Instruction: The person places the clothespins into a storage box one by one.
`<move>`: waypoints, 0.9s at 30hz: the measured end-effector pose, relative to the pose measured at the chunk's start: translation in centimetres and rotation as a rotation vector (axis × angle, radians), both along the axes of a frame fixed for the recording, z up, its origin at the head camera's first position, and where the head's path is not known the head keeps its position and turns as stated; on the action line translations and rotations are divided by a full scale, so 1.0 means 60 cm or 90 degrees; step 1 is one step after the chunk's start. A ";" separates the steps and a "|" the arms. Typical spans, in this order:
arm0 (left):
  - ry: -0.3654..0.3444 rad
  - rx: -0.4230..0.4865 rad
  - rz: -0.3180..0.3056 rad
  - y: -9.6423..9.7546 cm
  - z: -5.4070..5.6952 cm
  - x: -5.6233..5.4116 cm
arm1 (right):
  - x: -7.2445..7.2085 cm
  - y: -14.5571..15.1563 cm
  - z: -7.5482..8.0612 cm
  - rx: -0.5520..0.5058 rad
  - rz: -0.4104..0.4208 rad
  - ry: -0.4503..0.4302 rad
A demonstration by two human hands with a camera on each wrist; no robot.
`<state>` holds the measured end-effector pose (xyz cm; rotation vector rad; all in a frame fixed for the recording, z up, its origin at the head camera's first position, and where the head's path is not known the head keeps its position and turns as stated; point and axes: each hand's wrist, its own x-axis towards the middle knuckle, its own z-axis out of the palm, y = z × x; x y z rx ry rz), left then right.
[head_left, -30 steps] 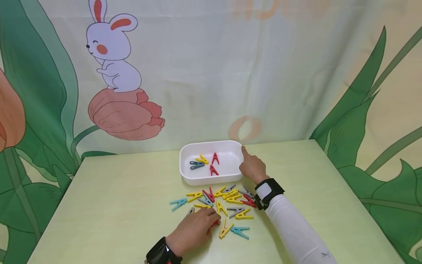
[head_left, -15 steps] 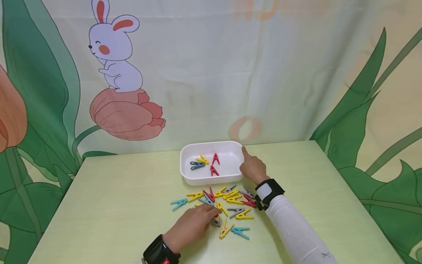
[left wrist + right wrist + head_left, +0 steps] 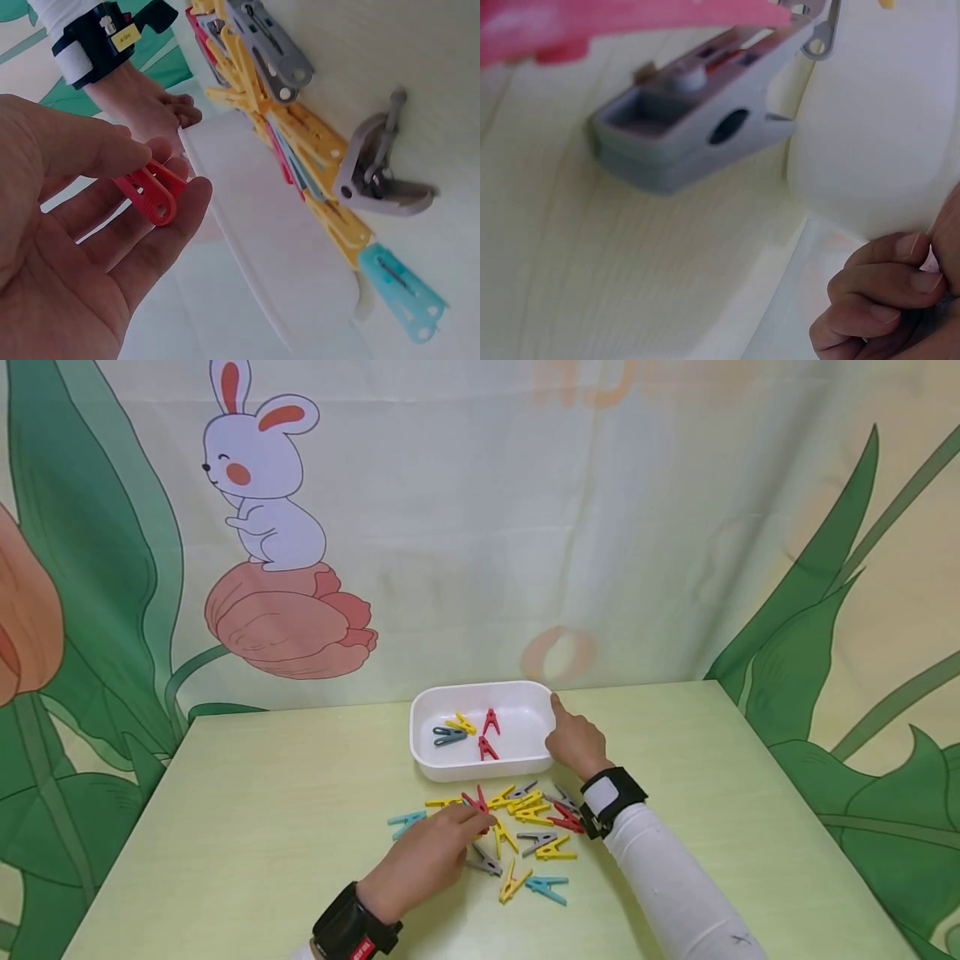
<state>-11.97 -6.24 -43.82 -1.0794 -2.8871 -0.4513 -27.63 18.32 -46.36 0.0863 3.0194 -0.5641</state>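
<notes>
Pinching a red peg (image 3: 154, 201) between thumb and fingertips, a grip that suits so small a piece, the left hand (image 3: 423, 860) hangs over the left part of the loose pegs (image 3: 538, 840). The right hand (image 3: 577, 743), fingers curled, touches the right end of the tray (image 3: 480, 772), likely to steady it; whether it grips the rim I cannot tell. The tray sits just beyond the loose pegs, presumably for easy reach.

Wht sleeve (image 3: 675, 881), blk wrist straps (image 3: 343, 920), red tag (image 3: 363, 950)
</notes>
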 end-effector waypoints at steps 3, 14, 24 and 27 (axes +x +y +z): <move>0.001 0.004 0.008 -0.003 0.008 -0.002 | 0.000 0.000 -0.001 0.003 -0.001 0.003; 0.015 0.020 0.037 -0.015 0.041 -0.016 | -0.001 -0.001 -0.007 0.008 0.001 0.010; 0.093 0.030 0.054 -0.015 0.076 -0.031 | 0.001 -0.001 -0.004 0.007 -0.003 0.001; 0.115 0.034 0.053 -0.014 0.088 -0.039 | 0.002 -0.003 -0.002 0.004 -0.006 -0.005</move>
